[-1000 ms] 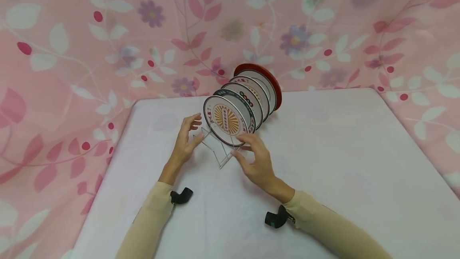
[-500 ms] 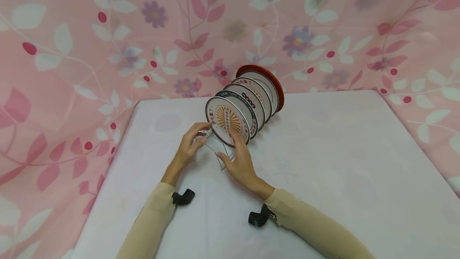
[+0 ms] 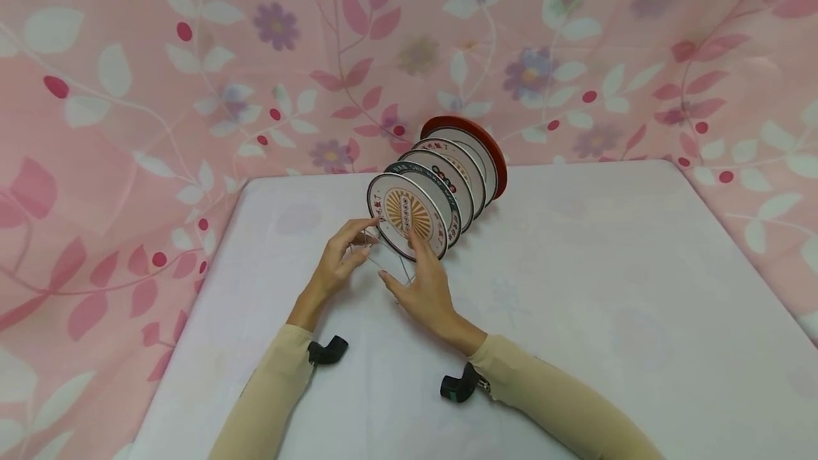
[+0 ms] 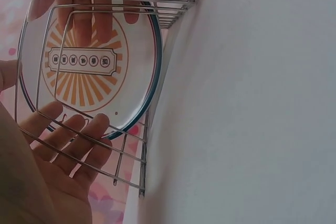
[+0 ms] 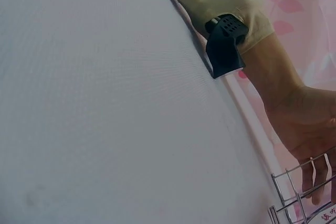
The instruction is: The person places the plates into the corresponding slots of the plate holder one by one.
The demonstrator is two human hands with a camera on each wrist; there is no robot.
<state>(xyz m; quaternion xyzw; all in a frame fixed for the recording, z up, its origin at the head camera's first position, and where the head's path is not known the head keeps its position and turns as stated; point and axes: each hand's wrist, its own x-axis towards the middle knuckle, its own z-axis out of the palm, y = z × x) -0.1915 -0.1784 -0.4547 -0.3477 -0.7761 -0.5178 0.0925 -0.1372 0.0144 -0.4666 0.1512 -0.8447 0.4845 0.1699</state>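
Note:
Several round plates stand on edge in a row in a thin metal wire rack (image 4: 144, 166). The front plate (image 3: 395, 206) is white with a dark rim and an orange sunburst print. Green-bordered (image 3: 447, 213) and other plates stand behind it, and one with a thick red rim (image 3: 501, 162) is farthest back. My left hand (image 3: 332, 261) is at the rack's left side, its fingertips by the front plate's lower left edge and its thumb apart. My right hand (image 3: 429, 291) rests extended fingers on the lower face of that plate, thumb spread. It covers part of the rack.
The plates and rack stand on a table with a white cloth (image 3: 575, 289). A pink floral curtain (image 3: 255, 91) hangs behind the table's back edge. Black camera mounts (image 3: 328, 351) sit on both beige sleeves (image 3: 549, 385).
My right hand has moved left from the rack's right side onto the front plate's face. My left hand has come closer to the plate's edge. The plates keep their row.

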